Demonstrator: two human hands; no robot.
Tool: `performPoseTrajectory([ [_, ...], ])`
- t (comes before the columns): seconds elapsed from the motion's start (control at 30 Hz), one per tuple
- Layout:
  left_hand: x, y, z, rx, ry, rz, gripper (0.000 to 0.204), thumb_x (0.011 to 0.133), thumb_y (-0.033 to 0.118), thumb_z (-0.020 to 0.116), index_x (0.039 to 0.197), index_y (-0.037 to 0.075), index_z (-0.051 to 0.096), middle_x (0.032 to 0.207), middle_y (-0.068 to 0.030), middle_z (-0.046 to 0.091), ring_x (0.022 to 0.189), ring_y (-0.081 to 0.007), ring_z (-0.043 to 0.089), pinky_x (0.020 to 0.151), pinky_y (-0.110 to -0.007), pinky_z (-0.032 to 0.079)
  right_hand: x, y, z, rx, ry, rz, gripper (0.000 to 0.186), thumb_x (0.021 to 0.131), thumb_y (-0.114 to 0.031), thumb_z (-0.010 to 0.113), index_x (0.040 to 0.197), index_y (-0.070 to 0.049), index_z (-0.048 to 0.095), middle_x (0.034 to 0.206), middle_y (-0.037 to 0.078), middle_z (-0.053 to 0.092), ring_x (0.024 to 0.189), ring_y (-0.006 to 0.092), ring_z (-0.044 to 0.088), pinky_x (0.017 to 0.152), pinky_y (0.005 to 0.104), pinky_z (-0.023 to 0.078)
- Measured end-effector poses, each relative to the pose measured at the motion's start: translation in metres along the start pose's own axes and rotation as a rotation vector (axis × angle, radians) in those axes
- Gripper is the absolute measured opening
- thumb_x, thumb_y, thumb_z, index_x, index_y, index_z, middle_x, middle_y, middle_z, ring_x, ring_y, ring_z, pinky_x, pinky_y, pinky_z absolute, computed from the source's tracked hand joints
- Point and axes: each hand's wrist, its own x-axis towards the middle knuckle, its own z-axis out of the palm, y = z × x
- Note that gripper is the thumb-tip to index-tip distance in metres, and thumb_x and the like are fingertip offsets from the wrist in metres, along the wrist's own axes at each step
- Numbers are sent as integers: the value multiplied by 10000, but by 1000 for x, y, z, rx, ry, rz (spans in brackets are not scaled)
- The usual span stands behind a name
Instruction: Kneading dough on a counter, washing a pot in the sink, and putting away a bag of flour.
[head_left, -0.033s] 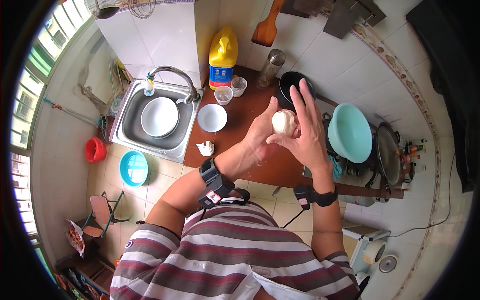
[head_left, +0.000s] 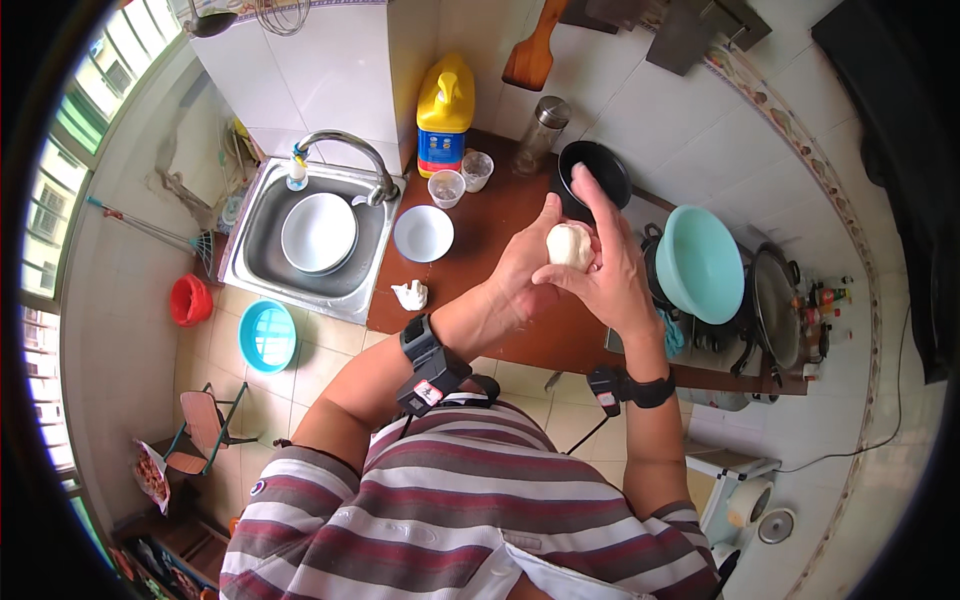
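Note:
Between my two hands, above the brown counter (head_left: 505, 345), is a round, pale ball of dough (head_left: 570, 246). My left hand (head_left: 522, 262) cups it from the left side, thumb pointing up along it. From the right, my right hand (head_left: 618, 268) closes round the ball, its thumb lying across the near side and its fingers reaching past the far side. The undersides of the ball and some fingertips are hidden. A small white lump (head_left: 410, 294), perhaps dough or crumpled tissue, lies on the counter left of my hands. Beyond it stands a white bowl (head_left: 424, 235).
A steel sink (head_left: 258, 272) at the left holds white dishes (head_left: 318, 230). Two plastic cups (head_left: 446, 190), a yellow jug (head_left: 446, 105), a glass jar (head_left: 540, 135) and a black bowl (head_left: 607, 165) line the back. At the right are a mint basin (head_left: 700, 262) and a pan (head_left: 778, 300).
The raised fingers of my right hand have come down and drawn together over the ball of dough. My left hand keeps nearly the same place.

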Motion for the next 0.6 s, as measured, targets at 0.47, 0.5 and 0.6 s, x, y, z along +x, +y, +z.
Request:
performPoseTrajectory([
  [0.47,-10,-6,87,213,466,-171,441,1018,448,348,1230,110,536,1139,-11,612,1138,-154,534,922,-387,461,-7,8,-4,-178,134,-53,514,987,-267,371,1437,-18,361,1493,237,309,1375,408,299,1133,466,211],
  [0.5,-10,-3,64,401,239,-108,533,1022,485,284,1416,145,397,1354,-20,505,1234,-185,477,1028,-375,392,3,-13,7,21,115,-71,517,974,-258,390,1440,-35,374,1500,224,308,1375,405,296,1128,483,211],
  [0.6,-20,-6,54,115,-132,443,499,1028,437,288,1463,196,332,1488,-19,373,1321,-205,399,1070,-406,348,-19,-24,30,-223,-58,-296,464,982,-256,361,1379,-49,486,1480,175,374,1403,373,272,1132,486,199],
])
